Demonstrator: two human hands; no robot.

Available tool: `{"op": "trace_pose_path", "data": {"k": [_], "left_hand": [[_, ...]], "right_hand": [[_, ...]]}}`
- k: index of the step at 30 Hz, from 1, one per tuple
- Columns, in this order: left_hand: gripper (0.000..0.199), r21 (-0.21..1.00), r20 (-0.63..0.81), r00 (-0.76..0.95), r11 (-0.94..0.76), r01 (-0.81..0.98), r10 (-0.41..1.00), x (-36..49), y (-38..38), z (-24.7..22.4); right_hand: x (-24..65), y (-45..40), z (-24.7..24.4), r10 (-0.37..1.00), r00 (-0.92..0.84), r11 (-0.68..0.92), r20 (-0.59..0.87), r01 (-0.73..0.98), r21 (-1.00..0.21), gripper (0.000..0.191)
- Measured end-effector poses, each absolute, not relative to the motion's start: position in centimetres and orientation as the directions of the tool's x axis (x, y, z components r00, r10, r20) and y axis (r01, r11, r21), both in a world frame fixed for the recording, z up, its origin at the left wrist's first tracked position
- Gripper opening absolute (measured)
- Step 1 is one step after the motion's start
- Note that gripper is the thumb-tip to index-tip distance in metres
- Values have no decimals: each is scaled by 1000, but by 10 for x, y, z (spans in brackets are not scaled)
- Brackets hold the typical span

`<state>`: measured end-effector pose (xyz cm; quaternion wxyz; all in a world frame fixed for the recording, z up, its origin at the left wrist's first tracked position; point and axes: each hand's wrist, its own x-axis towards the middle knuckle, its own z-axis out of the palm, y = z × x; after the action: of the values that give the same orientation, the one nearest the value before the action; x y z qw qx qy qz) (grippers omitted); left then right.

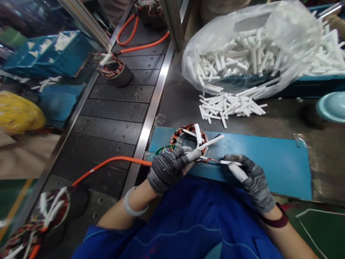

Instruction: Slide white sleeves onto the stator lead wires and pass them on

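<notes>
A motor stator (177,135) with copper and orange windings rests on the blue mat, with white sleeves standing up from its wires. My left hand (169,168), in a grey knit glove with pale fingertips, closes over its near side and pinches the wire leads. From those fingers a thin twisted wire (211,160) runs right. My right hand (252,180), gloved alike, holds a narrow white insulating sleeve (227,162) in line with the wire's end. Whether the wire has entered the sleeve, I cannot tell.
Behind the blue mat (269,157) lies a pile of white sleeves (225,106), below a clear plastic bag (197,45) of more. A light-blue lidded container (333,106) stands right. Left runs a conveyor (112,110) with stators and an orange cable (106,161). A yellow sleeve (15,113) shows another person.
</notes>
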<state>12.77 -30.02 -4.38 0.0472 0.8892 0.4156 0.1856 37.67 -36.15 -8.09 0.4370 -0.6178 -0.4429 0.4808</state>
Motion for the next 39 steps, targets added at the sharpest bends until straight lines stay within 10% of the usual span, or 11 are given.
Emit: {"op": "trace_pose_path", "data": {"k": [14,23,29,39], "left_hand": [[25,213,357,542,-632,745,761,129,-304,-50],[23,165,426,525,-634,755,736,133,-312,-61],[28,21,504,525,-618,786,686,135,-316,-64],[31,124,442,557,-663,739,703,131,-309,-57]], "right_hand": [[359,-351,-81,980,-22,190,200,422,-886,19],[350,-332,-52,878,-315,-365,-361,48,-930,48],[336,-328,-56,757,-466,-533,-459,-33,-846,68],[375,-304,-51,993,84,-107,-81,378,-920,48]]}}
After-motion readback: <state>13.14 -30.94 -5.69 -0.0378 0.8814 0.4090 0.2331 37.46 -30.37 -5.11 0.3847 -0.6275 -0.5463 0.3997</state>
